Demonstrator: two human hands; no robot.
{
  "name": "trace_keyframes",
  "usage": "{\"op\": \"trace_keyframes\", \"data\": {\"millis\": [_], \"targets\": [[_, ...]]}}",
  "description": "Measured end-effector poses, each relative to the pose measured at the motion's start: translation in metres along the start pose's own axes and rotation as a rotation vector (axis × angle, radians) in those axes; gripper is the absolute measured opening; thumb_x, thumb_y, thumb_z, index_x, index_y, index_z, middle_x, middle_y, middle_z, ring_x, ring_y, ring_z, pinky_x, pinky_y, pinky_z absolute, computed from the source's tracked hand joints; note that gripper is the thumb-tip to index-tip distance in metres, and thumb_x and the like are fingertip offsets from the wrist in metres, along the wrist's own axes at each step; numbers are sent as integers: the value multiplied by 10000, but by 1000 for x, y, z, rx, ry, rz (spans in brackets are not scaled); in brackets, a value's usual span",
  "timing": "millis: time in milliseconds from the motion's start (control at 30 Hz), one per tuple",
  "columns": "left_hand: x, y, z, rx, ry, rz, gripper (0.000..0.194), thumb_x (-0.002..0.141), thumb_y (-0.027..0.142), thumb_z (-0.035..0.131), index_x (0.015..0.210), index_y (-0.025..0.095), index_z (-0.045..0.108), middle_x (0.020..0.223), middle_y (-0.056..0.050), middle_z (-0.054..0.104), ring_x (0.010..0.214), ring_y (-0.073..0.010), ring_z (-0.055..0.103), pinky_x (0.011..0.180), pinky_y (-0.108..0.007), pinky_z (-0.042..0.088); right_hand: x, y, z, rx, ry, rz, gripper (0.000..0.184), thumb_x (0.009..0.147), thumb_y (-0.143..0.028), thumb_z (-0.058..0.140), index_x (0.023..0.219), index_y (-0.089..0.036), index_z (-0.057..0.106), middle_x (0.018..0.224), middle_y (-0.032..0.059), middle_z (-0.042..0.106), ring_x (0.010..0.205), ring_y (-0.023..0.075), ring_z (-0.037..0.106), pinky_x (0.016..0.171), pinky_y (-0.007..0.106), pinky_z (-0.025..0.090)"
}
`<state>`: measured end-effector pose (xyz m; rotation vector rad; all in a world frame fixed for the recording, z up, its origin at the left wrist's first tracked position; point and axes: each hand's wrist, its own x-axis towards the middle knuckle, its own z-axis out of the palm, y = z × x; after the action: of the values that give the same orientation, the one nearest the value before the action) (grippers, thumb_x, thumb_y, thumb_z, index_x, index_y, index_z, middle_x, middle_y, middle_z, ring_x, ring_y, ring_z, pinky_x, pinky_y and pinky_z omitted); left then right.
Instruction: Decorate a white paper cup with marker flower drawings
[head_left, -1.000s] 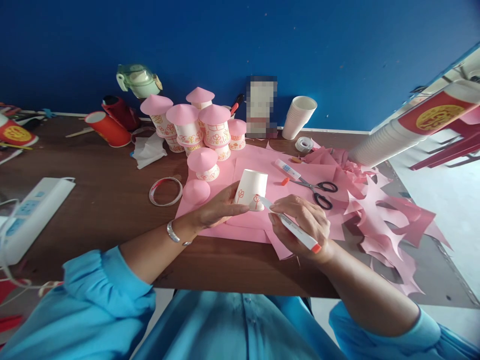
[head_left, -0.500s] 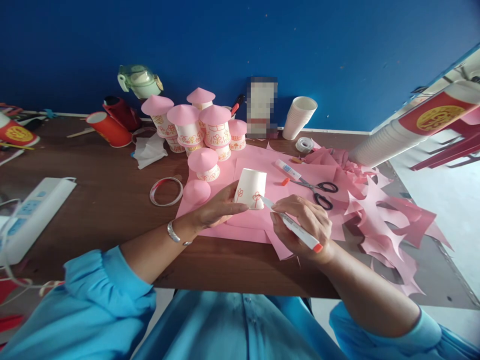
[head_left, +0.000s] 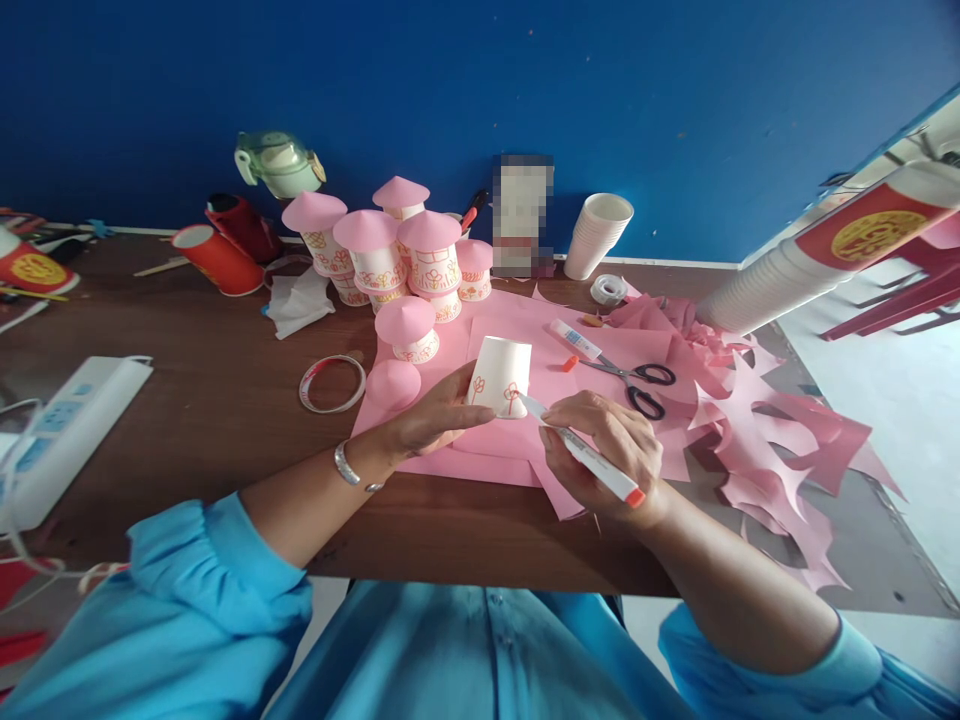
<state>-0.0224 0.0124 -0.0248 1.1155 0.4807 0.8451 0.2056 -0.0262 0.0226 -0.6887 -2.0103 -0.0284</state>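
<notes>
The tilted white cup [head_left: 501, 364] bears two orange flowers [head_left: 512, 394], the slanting white marker [head_left: 601, 468] seemingly touching one.

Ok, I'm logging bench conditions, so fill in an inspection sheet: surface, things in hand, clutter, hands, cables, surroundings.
Surface: brown table, partly under pink paper.
Things in hand: white cup with red flower drawings; marker, tip at one.
Clutter: pink scraps and scissors to the right; tape ring to the left.
Hands: left hand grips the cup; right hand holds the marker.
Cables: white cable beside the power strip, far left.
Surroundings: blue wall behind, pale floor at right.
</notes>
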Motion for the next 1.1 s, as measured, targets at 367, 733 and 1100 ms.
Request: {"op": "trace_keyframes", "data": {"millis": [367,733,1100], "targets": [[0,-3,-3,-7,-11,-7,456,894,342,818,1313,221,686,1268,-103,756,1240,-287,680,1029,-402,511,2,1,0,-3,13,-21,221,921,-57,650,1092,-194,617,807,36,730,658,169,713,604,285,621],[0,-2,-2,-35,-30,13,409,891,327,828,1267,211,714,1226,-90,761,1160,-256,706,1035,-386,518,1,1,0,8,6,-23,244,934,-62,654,1128,-207,622,823,19,732,674,162,723,614,282,632],[1,-3,-3,-25,-48,37,418,911,337,816,1302,225,717,1244,-99,769,1192,-274,711,1052,-406,521,0,2,2,-46,19,-13,213,950,-67,635,1105,-210,613,810,18,722,663,160,710,591,285,617]]}}
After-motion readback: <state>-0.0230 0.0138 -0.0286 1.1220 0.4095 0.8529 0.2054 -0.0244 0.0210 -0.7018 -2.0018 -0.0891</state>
